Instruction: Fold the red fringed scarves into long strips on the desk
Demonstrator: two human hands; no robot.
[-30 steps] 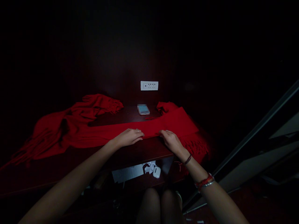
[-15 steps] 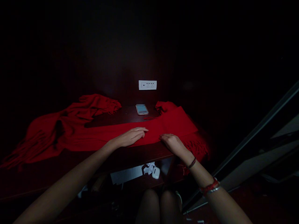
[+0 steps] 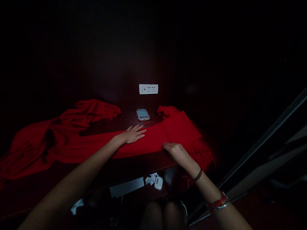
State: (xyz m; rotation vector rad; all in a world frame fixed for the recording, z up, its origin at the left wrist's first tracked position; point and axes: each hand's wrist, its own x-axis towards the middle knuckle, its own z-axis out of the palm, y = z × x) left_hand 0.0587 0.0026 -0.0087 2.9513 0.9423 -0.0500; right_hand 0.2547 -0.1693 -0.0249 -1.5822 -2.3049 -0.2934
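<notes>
A long red scarf [image 3: 93, 140] with fringed ends lies across the dark desk, rumpled on the left and folded over on the right. My left hand [image 3: 131, 134] rests flat on the scarf's middle, fingers spread. At the scarf's near edge, just left of the folded part, my right hand [image 3: 176, 151] has its fingers curled together on the cloth. Its fingertips are partly hidden, but they seem to pinch the edge. Fringe hangs to the right of my right hand.
Behind the scarf lies a phone [image 3: 143, 115], below a white wall socket [image 3: 148, 89]. Under the desktop, a shelf holds a white earphone case [image 3: 158, 183], crumpled paper [image 3: 151, 179] and a pale flat sheet [image 3: 127, 187]. My knees are below. The surroundings are very dark.
My left hand has shifted slightly left and away from me, its fingers now spread wider and flatter. The right hand stays at the scarf's near edge. The view has moved a little.
</notes>
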